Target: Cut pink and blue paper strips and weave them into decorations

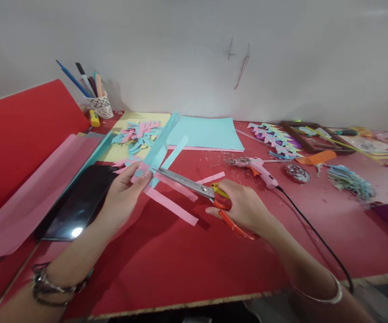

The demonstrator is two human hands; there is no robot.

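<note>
My left hand (pixel 127 188) pinches folded paper strips, a turquoise paper strip (pixel 165 137) pointing up and away and pink ones crossing under the thumb. My right hand (pixel 243 202) grips scissors (pixel 194 184) with red and yellow handles. Their blades reach left to the strips, the tips close by my left thumb; whether they cut into the paper I cannot make out. Two pink paper strips (pixel 172 206) stretch right from my left hand, below the blades. Another pink strip (pixel 211 178) lies just behind the scissors.
Behind my hands are a heap of cut paper pieces (pixel 140 134) and turquoise sheets (pixel 207 132). A pink glue gun (pixel 256 168) trails its black cord toward the front edge. A black phone (pixel 76 206) lies at left, near a cup of pens (pixel 100 105).
</note>
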